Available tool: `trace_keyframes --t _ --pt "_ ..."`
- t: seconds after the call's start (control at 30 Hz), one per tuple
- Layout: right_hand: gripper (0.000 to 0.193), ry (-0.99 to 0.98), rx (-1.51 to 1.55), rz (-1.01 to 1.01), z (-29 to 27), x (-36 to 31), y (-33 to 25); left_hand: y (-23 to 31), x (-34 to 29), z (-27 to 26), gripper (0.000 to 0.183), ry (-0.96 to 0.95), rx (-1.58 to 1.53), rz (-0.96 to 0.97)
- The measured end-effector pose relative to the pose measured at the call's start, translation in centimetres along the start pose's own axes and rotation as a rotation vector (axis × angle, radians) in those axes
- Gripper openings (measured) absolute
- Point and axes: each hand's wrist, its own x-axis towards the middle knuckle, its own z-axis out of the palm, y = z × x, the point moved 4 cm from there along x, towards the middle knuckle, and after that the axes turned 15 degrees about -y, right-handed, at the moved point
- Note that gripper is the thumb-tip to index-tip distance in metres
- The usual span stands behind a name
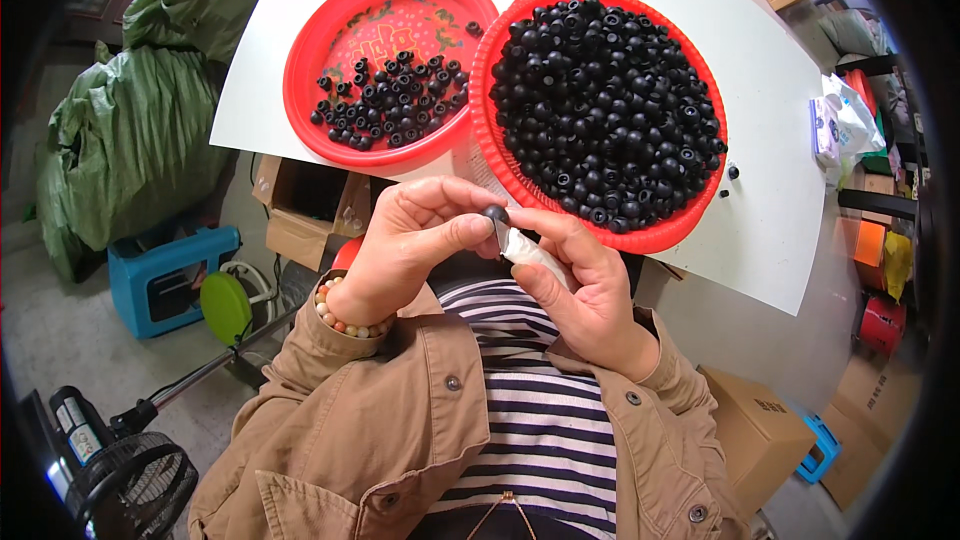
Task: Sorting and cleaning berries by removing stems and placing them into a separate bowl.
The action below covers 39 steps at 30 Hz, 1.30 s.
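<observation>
My left hand (418, 235) pinches a small round black piece (496, 212) between thumb and fingertips, just above my lap. My right hand (590, 290) is closed around a soft white roll (530, 254), perhaps cloth or thin plastic, whose tip meets the black piece. The right index fingertip also reaches close to that piece. Beyond my hands stands a red round basket (478, 105), heaped with black ball-like pieces (610, 110) that have hollow ends. To its left, a shallow red tray (312, 15) holds a looser group of the same black pieces (395, 105).
Both red containers rest on a white table (770, 250). Two stray black pieces (734, 173) lie right of the basket. Left on the floor are a blue plastic stool (150, 280), a green sack (130, 140) and a fan (140, 480). A cardboard box (755, 430) stands at my right.
</observation>
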Motion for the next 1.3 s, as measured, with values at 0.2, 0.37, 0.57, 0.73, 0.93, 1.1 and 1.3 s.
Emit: trace_keyframes --t 0.2,0.37,0.57,0.73,0.93,1.1,1.3 --pt "0.031 -0.001 0.020 -0.029 0.1 0.0 0.5 0.1 0.1 0.1 0.018 -0.009 0.041 0.024" --pt "0.030 -0.034 0.139 0.012 0.2 -0.1 0.7 0.3 0.1 0.0 0.017 -0.011 0.144 0.061" --pt "0.028 0.029 0.156 -0.040 0.5 -0.1 1.2 0.1 0.1 0.1 0.014 0.004 0.205 0.149" --pt "0.025 0.042 0.218 -0.021 0.3 0.1 0.9 -0.1 0.4 0.4 0.010 -0.036 0.394 0.259" --pt "0.023 0.021 0.372 -0.057 0.3 0.4 1.0 -0.5 0.7 0.5 0.011 -0.021 0.066 0.154" --pt "0.024 -0.041 0.464 0.078 0.2 0.1 1.2 -1.0 0.7 0.1 0.013 -0.068 -0.161 0.092" --pt "0.023 -0.008 0.478 -0.017 0.4 0.4 0.8 -1.1 0.6 0.2 0.012 -0.052 -0.150 0.044"
